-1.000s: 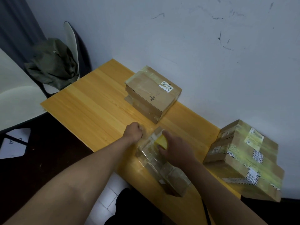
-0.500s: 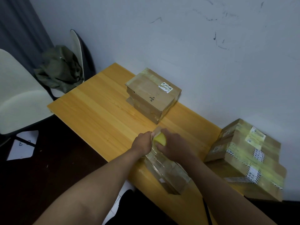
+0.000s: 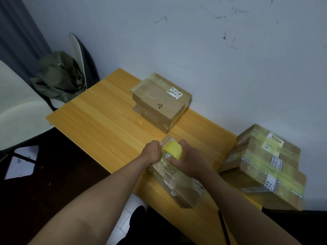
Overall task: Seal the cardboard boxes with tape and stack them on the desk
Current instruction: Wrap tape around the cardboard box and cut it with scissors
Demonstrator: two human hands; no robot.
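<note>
Since a second ago, left hand (image 3: 153, 152) shifted from the desk beside the box in to the far end of the long box (image 3: 177, 181), now fisted there, likely pinching the tape's free end though not clearly shown, right hand (image 3: 187, 162) curled round the yellow tape roll (image 3: 173, 151) on top at 12 o'clock of the box. Could wrinkle or stick the strip askew if the roll twists; could also nudge the box off the desk (image 3: 99, 117) edge it overhangs. Counted near to far: one long box, one roll, two stacked sealed boxes (image 3: 265, 167) at 3 o'clock, two more stacked (image 3: 161, 101) at 12 o'clock.
</note>
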